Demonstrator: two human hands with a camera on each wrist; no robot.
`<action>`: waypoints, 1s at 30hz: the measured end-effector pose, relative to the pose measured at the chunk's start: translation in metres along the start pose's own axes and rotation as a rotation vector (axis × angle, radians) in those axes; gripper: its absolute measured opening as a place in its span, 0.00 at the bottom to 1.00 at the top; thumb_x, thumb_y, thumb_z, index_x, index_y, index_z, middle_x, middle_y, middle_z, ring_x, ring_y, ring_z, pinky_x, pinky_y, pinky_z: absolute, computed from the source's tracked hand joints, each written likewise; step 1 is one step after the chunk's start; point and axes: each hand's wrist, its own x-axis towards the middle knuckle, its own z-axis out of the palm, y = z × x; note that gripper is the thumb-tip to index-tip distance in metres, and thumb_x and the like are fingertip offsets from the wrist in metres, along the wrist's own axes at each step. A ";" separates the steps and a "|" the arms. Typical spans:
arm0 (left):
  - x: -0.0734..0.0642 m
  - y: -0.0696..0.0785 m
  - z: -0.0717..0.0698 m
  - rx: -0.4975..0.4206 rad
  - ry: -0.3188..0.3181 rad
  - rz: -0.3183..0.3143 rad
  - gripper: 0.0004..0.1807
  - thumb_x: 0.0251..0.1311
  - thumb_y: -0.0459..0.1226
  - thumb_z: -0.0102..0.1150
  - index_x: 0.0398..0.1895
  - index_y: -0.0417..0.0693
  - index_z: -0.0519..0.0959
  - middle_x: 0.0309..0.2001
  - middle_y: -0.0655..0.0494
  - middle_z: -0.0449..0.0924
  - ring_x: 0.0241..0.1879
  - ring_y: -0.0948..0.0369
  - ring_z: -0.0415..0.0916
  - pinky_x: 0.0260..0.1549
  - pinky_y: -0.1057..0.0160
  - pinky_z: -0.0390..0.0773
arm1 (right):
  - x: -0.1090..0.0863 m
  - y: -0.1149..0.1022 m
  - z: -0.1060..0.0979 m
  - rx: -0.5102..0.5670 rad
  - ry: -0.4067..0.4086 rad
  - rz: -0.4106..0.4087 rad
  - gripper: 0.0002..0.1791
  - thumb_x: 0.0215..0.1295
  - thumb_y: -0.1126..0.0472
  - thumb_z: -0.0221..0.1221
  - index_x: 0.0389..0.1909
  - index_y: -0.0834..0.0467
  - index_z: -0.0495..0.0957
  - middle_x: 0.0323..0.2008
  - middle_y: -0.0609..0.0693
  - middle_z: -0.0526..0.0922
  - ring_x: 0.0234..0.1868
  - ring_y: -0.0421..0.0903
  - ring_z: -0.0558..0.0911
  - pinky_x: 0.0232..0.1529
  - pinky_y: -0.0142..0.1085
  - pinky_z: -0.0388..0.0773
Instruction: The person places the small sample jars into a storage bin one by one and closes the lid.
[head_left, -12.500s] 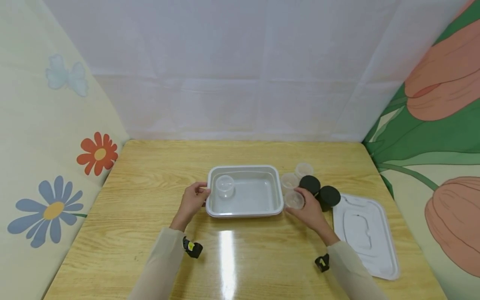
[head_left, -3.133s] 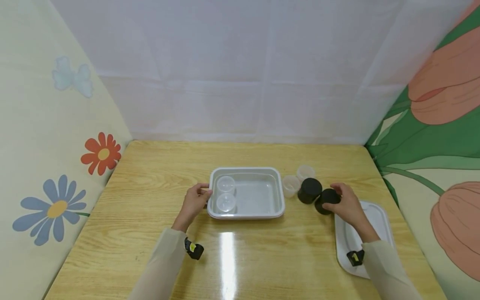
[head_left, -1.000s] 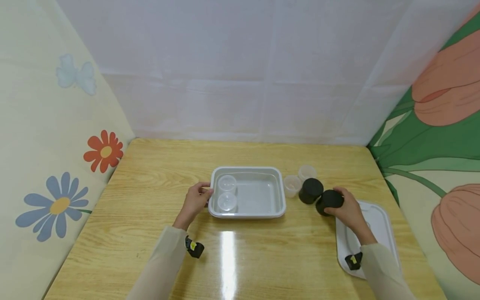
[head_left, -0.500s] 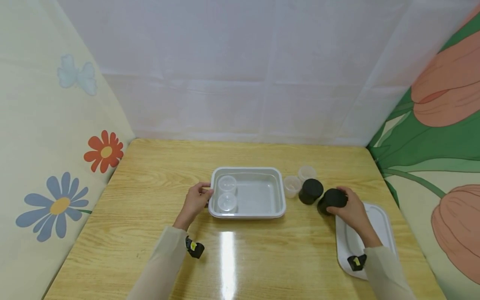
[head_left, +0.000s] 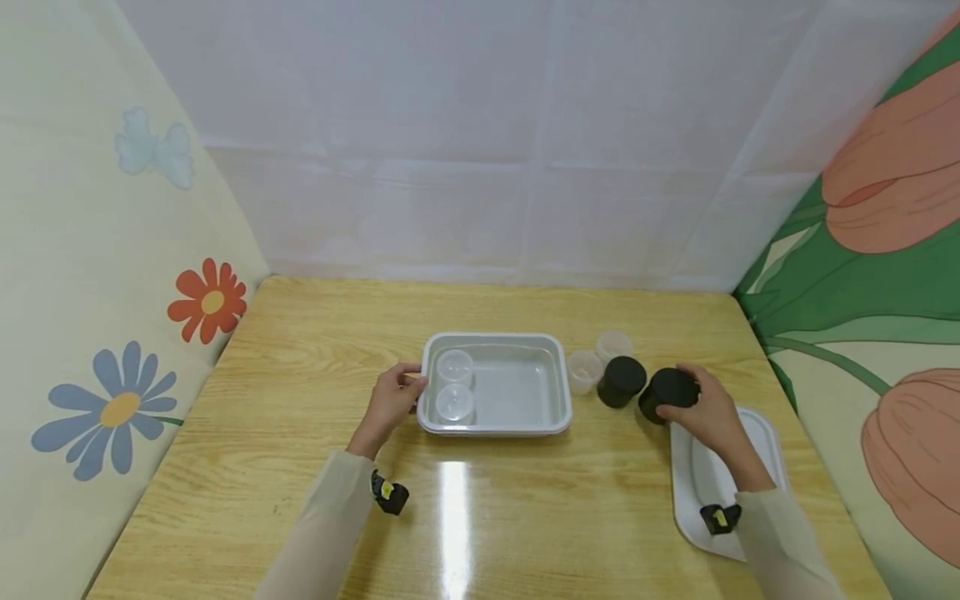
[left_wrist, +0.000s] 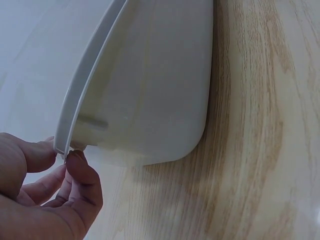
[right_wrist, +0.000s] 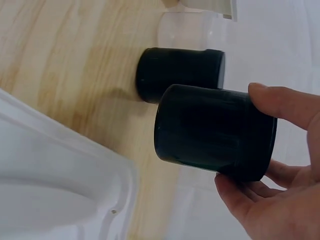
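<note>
My left hand (head_left: 386, 408) pinches the left rim of a white rectangular tub (head_left: 495, 431); in the left wrist view thumb and fingers meet at the rim above the tub's side wall (left_wrist: 160, 80). Inside, at the left end, sit two small clear cups, a far one (head_left: 454, 365) and a near one (head_left: 454, 404). To the right, my right hand (head_left: 712, 417) grips a black jar (head_left: 663, 387) by its lid end. In the right wrist view this jar (right_wrist: 210, 130) overlaps a second black jar (right_wrist: 180, 75), which stands on the table.
Two more clear cups, one nearer (head_left: 584, 372) and one farther back (head_left: 614, 344), stand between the tub and the jars. A white tray-shaped lid (head_left: 693, 500) lies on the wooden table (head_left: 315, 333) under my right forearm. A white cloth (head_left: 480, 167) hangs behind the table's far edge.
Since the earliest frame, a second clear cup has come into the tub from the right. My right hand has taken hold of a black jar and shifted it slightly right, away from the other.
</note>
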 end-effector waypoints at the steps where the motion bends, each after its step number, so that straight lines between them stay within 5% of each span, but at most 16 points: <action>1: 0.000 0.000 0.000 -0.002 0.001 0.004 0.17 0.67 0.32 0.51 0.57 0.33 0.71 0.39 0.40 0.78 0.27 0.64 0.75 0.25 0.70 0.79 | 0.000 -0.001 -0.001 -0.002 -0.002 -0.002 0.45 0.56 0.59 0.66 0.69 0.69 0.53 0.67 0.74 0.55 0.65 0.72 0.57 0.60 0.65 0.61; 30: 0.001 -0.002 0.001 -0.026 0.012 0.022 0.17 0.66 0.31 0.52 0.56 0.31 0.72 0.37 0.40 0.78 0.24 0.65 0.74 0.23 0.70 0.78 | -0.011 -0.033 -0.008 -0.052 -0.002 -0.085 0.43 0.56 0.57 0.67 0.68 0.67 0.57 0.65 0.73 0.60 0.62 0.70 0.63 0.56 0.63 0.67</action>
